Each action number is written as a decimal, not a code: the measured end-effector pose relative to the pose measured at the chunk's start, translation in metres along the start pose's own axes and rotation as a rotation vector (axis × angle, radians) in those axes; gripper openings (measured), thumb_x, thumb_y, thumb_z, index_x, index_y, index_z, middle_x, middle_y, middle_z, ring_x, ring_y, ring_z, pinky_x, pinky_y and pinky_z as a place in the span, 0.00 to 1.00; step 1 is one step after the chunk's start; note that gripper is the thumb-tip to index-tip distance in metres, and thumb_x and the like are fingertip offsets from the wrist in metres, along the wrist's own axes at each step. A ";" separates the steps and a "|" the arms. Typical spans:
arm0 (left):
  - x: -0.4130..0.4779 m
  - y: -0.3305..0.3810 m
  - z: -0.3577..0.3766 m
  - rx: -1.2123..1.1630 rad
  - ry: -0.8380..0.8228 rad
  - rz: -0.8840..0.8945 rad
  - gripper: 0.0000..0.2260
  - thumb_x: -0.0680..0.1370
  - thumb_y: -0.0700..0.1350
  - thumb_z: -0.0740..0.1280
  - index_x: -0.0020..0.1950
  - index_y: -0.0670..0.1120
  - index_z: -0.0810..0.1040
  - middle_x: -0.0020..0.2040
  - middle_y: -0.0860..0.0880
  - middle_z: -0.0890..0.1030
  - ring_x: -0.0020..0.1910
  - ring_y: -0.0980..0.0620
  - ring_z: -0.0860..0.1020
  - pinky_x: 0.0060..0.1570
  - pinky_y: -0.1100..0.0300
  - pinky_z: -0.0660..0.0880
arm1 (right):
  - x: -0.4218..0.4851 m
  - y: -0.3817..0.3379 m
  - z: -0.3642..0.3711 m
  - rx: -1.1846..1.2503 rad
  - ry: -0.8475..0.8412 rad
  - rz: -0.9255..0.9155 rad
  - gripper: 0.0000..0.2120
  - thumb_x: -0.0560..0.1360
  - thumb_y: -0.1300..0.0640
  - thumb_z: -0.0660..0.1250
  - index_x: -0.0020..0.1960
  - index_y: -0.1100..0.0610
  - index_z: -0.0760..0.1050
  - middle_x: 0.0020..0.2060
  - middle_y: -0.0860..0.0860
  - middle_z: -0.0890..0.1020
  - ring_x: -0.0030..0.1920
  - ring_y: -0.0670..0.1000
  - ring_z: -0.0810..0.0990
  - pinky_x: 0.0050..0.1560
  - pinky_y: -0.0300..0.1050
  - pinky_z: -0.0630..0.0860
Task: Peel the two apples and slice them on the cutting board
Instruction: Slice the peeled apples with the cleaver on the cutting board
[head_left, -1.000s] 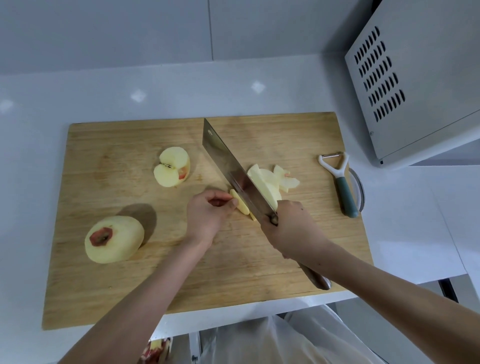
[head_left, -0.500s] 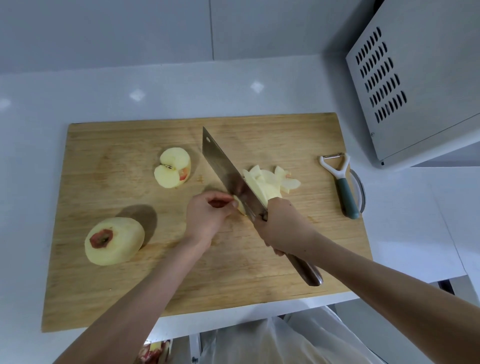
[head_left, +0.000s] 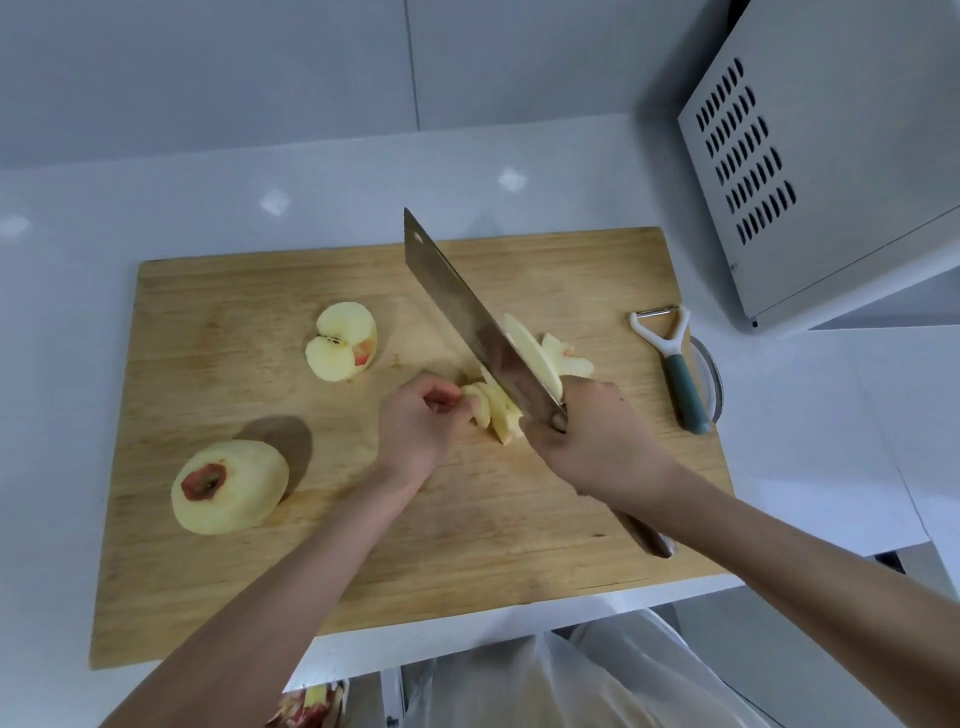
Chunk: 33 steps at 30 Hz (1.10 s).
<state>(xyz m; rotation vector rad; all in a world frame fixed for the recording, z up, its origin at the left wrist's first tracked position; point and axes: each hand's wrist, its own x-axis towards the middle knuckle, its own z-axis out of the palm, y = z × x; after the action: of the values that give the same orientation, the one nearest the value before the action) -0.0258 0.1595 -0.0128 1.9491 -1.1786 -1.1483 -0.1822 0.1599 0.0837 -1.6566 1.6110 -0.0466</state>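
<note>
The apple piece (head_left: 493, 413) lies near the middle of the cutting board (head_left: 467, 545), already partly cut into thin slices that lean on each other. It sits between the two hands. The left hand (head_left: 415, 431) holds it from the left side with curled fingers, and the fingertips (head_left: 460, 401) press against its nearest slice. The right hand (head_left: 597, 436) is closed around the handle of the cleaver (head_left: 467, 317), just beside the piece on its right.

The piece is small now, so I think the main danger is for the left fingertips. They are touching the fruit, very near the line where the blade would come down. If the piece slips, or the wide blade comes down a little to the left, it can meet a finger. One slice seems to stick on the right face of the blade; it may fall and disturb the cut.

The blade is tilted, its tip pointing away towards the far edge of the board. Whether its edge touches the fruit, I cannot tell.

Behind the blade the cut slices (head_left: 563, 358) lie in a loose pile. An apple half (head_left: 343, 348) rests further left, cut face up, and the whole peeled apple (head_left: 228, 486) waits near the left edge, well apart. A peeler (head_left: 675, 369) lies at the right edge.
</note>
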 end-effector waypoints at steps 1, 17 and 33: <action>0.000 0.001 0.000 0.020 0.005 0.027 0.07 0.70 0.44 0.75 0.44 0.45 0.80 0.38 0.53 0.81 0.38 0.57 0.77 0.40 0.70 0.73 | -0.004 0.002 -0.008 -0.023 0.010 -0.017 0.08 0.75 0.55 0.64 0.41 0.54 0.66 0.32 0.47 0.72 0.30 0.44 0.71 0.28 0.37 0.65; -0.023 0.057 0.040 0.478 -0.068 0.926 0.18 0.81 0.47 0.53 0.60 0.46 0.81 0.63 0.48 0.79 0.64 0.44 0.74 0.65 0.44 0.67 | -0.017 0.037 -0.011 -0.202 0.215 -0.162 0.20 0.72 0.59 0.69 0.59 0.60 0.63 0.45 0.53 0.80 0.45 0.56 0.80 0.37 0.40 0.65; 0.002 0.057 0.059 0.361 -0.031 0.813 0.14 0.77 0.53 0.60 0.54 0.50 0.82 0.53 0.49 0.76 0.54 0.48 0.73 0.52 0.57 0.70 | -0.034 0.057 -0.030 -0.496 0.208 -0.274 0.15 0.72 0.60 0.67 0.53 0.58 0.63 0.32 0.47 0.69 0.32 0.52 0.69 0.28 0.42 0.61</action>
<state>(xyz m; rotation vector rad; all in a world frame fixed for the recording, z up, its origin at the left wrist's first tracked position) -0.0999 0.1304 0.0052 1.4093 -2.0348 -0.5527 -0.2513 0.1818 0.0890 -2.3149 1.6209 0.0471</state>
